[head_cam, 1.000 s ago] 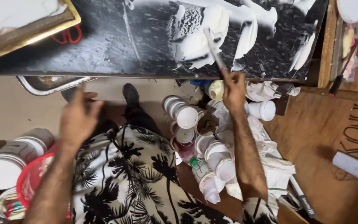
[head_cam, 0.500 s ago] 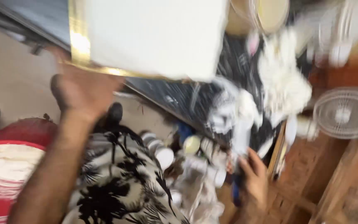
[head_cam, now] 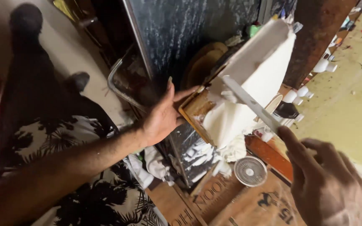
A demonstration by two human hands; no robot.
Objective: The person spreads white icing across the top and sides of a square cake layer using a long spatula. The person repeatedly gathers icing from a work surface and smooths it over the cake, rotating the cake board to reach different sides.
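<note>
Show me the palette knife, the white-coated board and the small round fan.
palette knife (head_cam: 250, 102), head view, middle of the blade.
white-coated board (head_cam: 254, 62), head view, white face.
small fan (head_cam: 250, 171), head view, centre of the grille.

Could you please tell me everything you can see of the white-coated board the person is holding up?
The board is a flat rectangular panel, tilted steeply with its far end raised. Its broad face is covered in thick, wet-looking white paste, and a brownish, wood-like edge with a golden rim shows at the lower corner. The left hand grips that lower corner. A long flat blade, held by the right hand, lies across the white face, its tip touching the paste. Behind the board stands a dark panel.
</note>
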